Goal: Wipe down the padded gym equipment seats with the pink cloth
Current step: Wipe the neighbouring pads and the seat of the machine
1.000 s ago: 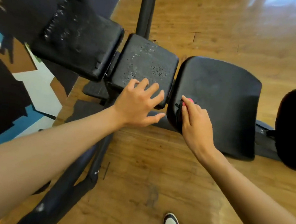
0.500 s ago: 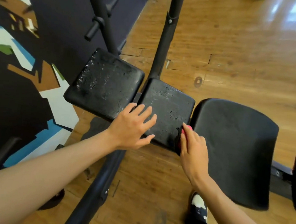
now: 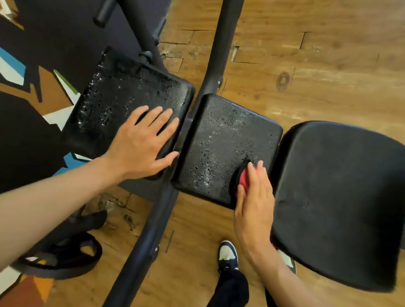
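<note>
**Cloth on the middle pad**

Three black pads sit in a row above a wood floor (image 3: 329,54). The left pad (image 3: 117,100) and the middle pad (image 3: 223,135) are speckled with droplets; the right pad (image 3: 341,191) looks dry and matte.

The right hand (image 3: 253,202) lies palm down on the near right corner of the middle pad, close to the gap before the right pad. Under it is the pink cloth (image 3: 244,178), of which only a small patch shows past the fingers (image 3: 259,171). Those fingers are nearly straight and close together, pressing the cloth flat against the pad rather than curling round it.

The left hand (image 3: 140,145) rests flat on the near right part of the left pad, its fingers (image 3: 160,117) straight and spread wide, holding nothing; the thumb reaches toward the gap between the left and middle pads.

A black frame tube (image 3: 219,43) runs between these two pads. A shoe (image 3: 227,254) stands on the floor below the right hand. A patterned mat (image 3: 18,73) lies at the left.
</note>
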`<move>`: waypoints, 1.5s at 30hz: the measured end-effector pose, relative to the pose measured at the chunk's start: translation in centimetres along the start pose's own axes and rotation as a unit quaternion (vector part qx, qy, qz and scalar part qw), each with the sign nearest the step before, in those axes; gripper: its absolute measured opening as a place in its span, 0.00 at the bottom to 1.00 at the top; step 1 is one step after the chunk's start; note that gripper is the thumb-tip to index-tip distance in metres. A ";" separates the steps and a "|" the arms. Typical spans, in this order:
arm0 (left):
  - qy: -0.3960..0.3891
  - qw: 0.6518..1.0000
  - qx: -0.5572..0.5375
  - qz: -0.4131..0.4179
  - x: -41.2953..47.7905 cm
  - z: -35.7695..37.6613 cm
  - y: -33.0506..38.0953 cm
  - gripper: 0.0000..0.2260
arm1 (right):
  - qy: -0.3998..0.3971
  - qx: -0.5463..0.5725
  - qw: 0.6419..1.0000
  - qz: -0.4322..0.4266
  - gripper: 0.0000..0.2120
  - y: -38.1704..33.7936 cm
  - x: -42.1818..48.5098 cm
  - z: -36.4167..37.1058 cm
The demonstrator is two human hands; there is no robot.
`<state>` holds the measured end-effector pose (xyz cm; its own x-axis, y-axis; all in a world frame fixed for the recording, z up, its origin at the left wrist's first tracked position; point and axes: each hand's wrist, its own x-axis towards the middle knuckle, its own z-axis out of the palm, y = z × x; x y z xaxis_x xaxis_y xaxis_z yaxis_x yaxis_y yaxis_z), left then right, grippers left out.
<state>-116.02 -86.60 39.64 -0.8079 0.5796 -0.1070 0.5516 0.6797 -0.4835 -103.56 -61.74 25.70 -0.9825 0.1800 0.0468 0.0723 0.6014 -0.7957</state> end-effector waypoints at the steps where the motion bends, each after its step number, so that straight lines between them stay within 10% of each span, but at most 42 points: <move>1: 0.006 1.000 -0.010 -0.001 0.0 0.1 0.0 0.32 | -0.013 -0.034 0.999 -0.001 0.24 0.2 -0.9 0.4; 12: 0.038 0.999 -0.026 0.025 0.0 0.8 0.2 0.34 | 0.003 -0.142 0.987 0.079 0.27 -0.3 8.2 2.2; 19: 0.046 0.998 -0.041 0.020 0.0 0.8 0.2 0.32 | -0.038 -0.140 0.987 0.069 0.25 -0.9 -2.5 1.6; 27: 0.047 0.998 -0.049 -0.004 -0.2 0.8 0.5 0.32 | 0.007 -0.132 0.986 0.105 0.26 0.1 10.3 2.0; 34: 0.033 0.997 -0.051 -0.039 -0.3 0.5 0.5 0.35 | -0.034 -0.133 0.988 0.066 0.25 -1.0 -0.8 1.3; 45: 0.022 0.997 -0.057 -0.052 -0.3 0.6 0.7 0.33 | 0.017 -0.138 0.988 0.065 0.27 0.7 11.8 1.6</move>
<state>-115.51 -86.59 38.87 -0.8535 0.5206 -0.0211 0.4868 0.7823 -0.3887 -115.33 -60.45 24.72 -0.9557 0.2937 -0.0209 0.2466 0.7596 -0.6018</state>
